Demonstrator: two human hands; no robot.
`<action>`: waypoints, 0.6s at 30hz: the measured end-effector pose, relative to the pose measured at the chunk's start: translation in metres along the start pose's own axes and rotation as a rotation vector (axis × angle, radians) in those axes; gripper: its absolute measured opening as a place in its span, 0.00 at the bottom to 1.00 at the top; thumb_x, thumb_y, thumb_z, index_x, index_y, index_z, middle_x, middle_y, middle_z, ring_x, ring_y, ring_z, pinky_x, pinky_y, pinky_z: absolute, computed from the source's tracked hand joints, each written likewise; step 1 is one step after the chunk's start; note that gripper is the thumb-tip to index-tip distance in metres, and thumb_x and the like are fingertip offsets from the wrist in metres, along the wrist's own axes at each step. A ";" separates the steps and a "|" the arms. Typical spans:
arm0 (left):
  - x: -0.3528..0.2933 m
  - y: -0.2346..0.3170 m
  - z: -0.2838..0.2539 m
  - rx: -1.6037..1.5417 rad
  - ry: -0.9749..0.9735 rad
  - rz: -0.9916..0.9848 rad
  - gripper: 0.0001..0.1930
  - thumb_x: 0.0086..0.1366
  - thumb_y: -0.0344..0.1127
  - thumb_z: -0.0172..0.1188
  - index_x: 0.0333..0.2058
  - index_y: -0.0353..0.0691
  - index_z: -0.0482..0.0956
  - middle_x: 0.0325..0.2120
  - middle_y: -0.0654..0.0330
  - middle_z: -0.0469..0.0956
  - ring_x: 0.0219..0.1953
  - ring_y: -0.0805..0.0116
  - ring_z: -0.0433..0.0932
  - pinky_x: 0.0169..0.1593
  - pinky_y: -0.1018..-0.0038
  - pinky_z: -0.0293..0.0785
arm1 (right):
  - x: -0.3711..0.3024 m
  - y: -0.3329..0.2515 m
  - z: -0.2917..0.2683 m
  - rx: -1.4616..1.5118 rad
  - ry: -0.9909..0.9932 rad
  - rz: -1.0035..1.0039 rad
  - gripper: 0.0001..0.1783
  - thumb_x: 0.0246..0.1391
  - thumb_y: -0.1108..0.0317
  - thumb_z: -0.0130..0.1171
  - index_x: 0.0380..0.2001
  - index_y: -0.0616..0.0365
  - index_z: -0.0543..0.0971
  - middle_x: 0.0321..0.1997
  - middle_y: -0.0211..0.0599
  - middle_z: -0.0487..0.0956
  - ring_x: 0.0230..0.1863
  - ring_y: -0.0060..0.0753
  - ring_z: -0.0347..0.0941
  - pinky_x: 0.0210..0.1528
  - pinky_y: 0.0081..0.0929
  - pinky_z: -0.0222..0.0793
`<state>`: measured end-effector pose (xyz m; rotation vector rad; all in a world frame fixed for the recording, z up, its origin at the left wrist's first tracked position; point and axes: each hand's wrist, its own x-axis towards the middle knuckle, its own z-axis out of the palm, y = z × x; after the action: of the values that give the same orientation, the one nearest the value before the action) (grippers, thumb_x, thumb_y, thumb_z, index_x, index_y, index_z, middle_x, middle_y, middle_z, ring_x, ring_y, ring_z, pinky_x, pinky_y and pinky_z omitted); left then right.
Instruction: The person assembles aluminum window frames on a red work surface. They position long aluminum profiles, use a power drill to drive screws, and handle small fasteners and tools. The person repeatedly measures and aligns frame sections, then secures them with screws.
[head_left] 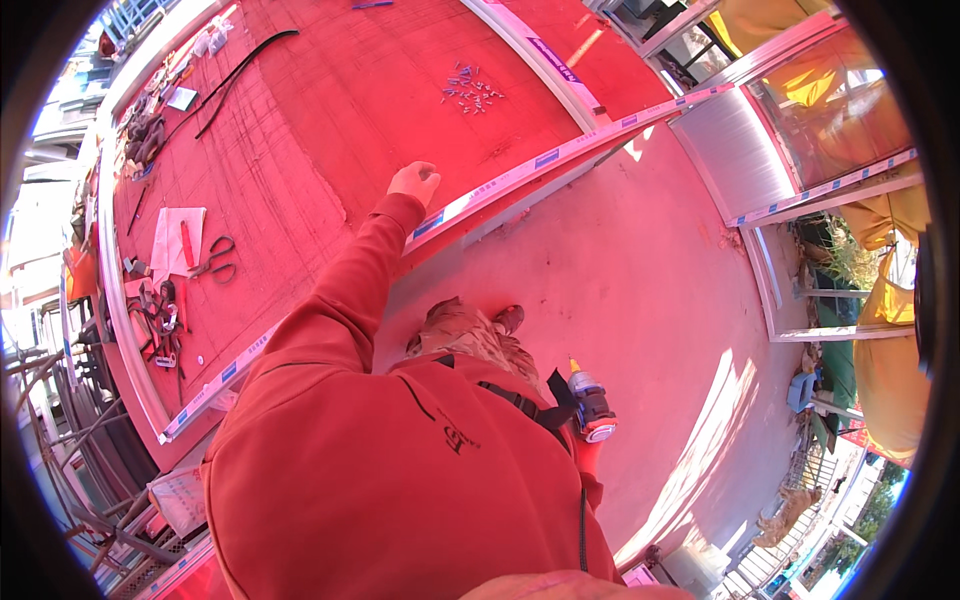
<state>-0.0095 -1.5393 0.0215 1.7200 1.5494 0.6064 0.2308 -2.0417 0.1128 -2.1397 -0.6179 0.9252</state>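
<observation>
Left hand: fingers curled (415, 183), above the tabletop's near edge, just beside the near rail (505, 182); whether it holds something small, I cannot tell.
Right hand: out of sight; its grip cannot be told; the cordless drill (593, 408) shows at the right hip, beside a black strap (562, 398).
Near rail: a pale, labelled profile along the red tabletop (350, 90), between the body and the bench.
Far tabletop: scattered screws (472, 92), left of a crossbar (540, 65).
Left tabletop: scissors (221, 262) beside white paper (167, 232) bearing a red pen (187, 243); a black strip (235, 82) farther off.
</observation>
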 end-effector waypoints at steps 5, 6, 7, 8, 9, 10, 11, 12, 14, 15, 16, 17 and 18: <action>0.042 0.031 0.022 0.060 0.029 -0.028 0.16 0.59 0.40 0.59 0.43 0.39 0.81 0.39 0.52 0.82 0.45 0.58 0.80 0.50 0.67 0.75 | 0.077 0.012 -0.031 0.025 -0.015 -0.158 0.18 0.47 0.71 0.64 0.39 0.64 0.69 0.35 0.39 0.74 0.31 0.35 0.72 0.33 0.32 0.70; 0.057 0.037 0.027 0.079 0.040 -0.022 0.16 0.60 0.41 0.59 0.44 0.41 0.81 0.39 0.53 0.82 0.45 0.58 0.80 0.50 0.66 0.74 | 0.095 0.038 -0.042 -0.335 0.034 -0.463 0.20 0.48 0.71 0.67 0.40 0.64 0.68 0.37 0.39 0.75 0.33 0.32 0.74 0.33 0.30 0.71; 0.075 0.042 0.036 0.113 0.051 -0.025 0.15 0.60 0.41 0.59 0.44 0.42 0.81 0.40 0.54 0.82 0.45 0.58 0.80 0.50 0.66 0.74 | 0.107 0.044 -0.048 -0.285 0.011 -0.378 0.22 0.48 0.70 0.67 0.42 0.65 0.68 0.37 0.39 0.75 0.33 0.32 0.74 0.34 0.31 0.71; 0.093 0.049 0.042 0.151 0.063 -0.031 0.15 0.60 0.41 0.58 0.43 0.43 0.81 0.40 0.55 0.82 0.45 0.58 0.80 0.50 0.65 0.74 | 0.120 0.048 -0.052 -0.233 -0.016 -0.291 0.23 0.48 0.70 0.68 0.43 0.65 0.68 0.37 0.40 0.76 0.34 0.32 0.74 0.35 0.32 0.71; 0.113 0.057 0.048 0.190 0.074 -0.036 0.15 0.60 0.42 0.58 0.43 0.44 0.82 0.40 0.55 0.82 0.45 0.57 0.80 0.50 0.65 0.74 | 0.129 0.050 -0.053 -0.151 -0.047 -0.233 0.22 0.47 0.70 0.68 0.42 0.64 0.70 0.35 0.39 0.77 0.33 0.32 0.75 0.35 0.32 0.71; 0.134 0.061 0.055 0.230 0.093 -0.021 0.15 0.60 0.43 0.58 0.43 0.47 0.82 0.40 0.57 0.82 0.45 0.57 0.79 0.49 0.63 0.74 | 0.137 0.049 -0.054 -0.072 -0.072 -0.171 0.20 0.47 0.70 0.68 0.42 0.64 0.72 0.34 0.38 0.78 0.33 0.32 0.75 0.35 0.32 0.72; 0.156 0.070 0.063 0.274 0.097 -0.031 0.15 0.60 0.44 0.58 0.43 0.47 0.82 0.40 0.56 0.82 0.45 0.57 0.79 0.50 0.63 0.74 | 0.145 0.048 -0.054 0.009 -0.084 -0.109 0.19 0.47 0.70 0.68 0.42 0.63 0.74 0.33 0.37 0.79 0.32 0.31 0.76 0.36 0.31 0.72; 0.179 0.080 0.070 0.317 0.099 -0.039 0.15 0.60 0.45 0.58 0.44 0.47 0.82 0.41 0.56 0.82 0.46 0.57 0.79 0.50 0.63 0.74 | 0.149 0.082 -0.050 0.103 -0.070 -0.046 0.16 0.47 0.70 0.67 0.40 0.62 0.76 0.31 0.35 0.80 0.31 0.31 0.76 0.35 0.30 0.72; 0.222 0.080 0.083 0.396 0.129 -0.069 0.16 0.60 0.46 0.58 0.44 0.47 0.82 0.41 0.57 0.81 0.46 0.58 0.79 0.49 0.63 0.74 | 0.186 0.089 -0.072 -0.644 -0.143 -0.367 0.08 0.50 0.67 0.63 0.33 0.58 0.80 0.32 0.32 0.81 0.32 0.31 0.77 0.37 0.31 0.73; 0.244 0.076 0.090 0.434 0.144 -0.077 0.16 0.60 0.46 0.58 0.43 0.48 0.82 0.41 0.57 0.81 0.46 0.58 0.79 0.49 0.63 0.74 | 0.195 0.081 -0.075 -0.695 -0.156 -0.417 0.08 0.50 0.67 0.63 0.33 0.58 0.80 0.32 0.32 0.81 0.32 0.31 0.77 0.37 0.31 0.73; 0.259 0.071 0.096 0.466 0.160 -0.090 0.16 0.60 0.47 0.59 0.43 0.48 0.82 0.40 0.58 0.81 0.46 0.58 0.79 0.49 0.63 0.73 | 0.201 0.068 -0.078 -0.699 -0.165 -0.414 0.08 0.50 0.67 0.63 0.33 0.58 0.80 0.32 0.32 0.81 0.32 0.31 0.77 0.37 0.31 0.73; 0.272 0.072 0.102 0.549 0.174 -0.064 0.15 0.60 0.47 0.59 0.42 0.49 0.82 0.40 0.58 0.81 0.46 0.59 0.78 0.49 0.63 0.73 | 0.205 0.054 -0.079 -0.580 -0.174 -0.323 0.08 0.50 0.67 0.63 0.34 0.58 0.80 0.32 0.32 0.81 0.32 0.31 0.77 0.37 0.31 0.73; 0.283 0.074 0.106 0.631 0.189 -0.039 0.15 0.60 0.47 0.59 0.42 0.49 0.82 0.39 0.59 0.81 0.46 0.59 0.78 0.48 0.63 0.73 | 0.212 0.040 -0.077 -0.462 -0.179 -0.233 0.09 0.50 0.67 0.63 0.34 0.58 0.80 0.32 0.32 0.81 0.33 0.31 0.77 0.37 0.31 0.73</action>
<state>0.1631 -1.2850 -0.0226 2.1226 2.0545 0.2729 0.4290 -1.9610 0.0303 -2.3236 -1.2448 0.9146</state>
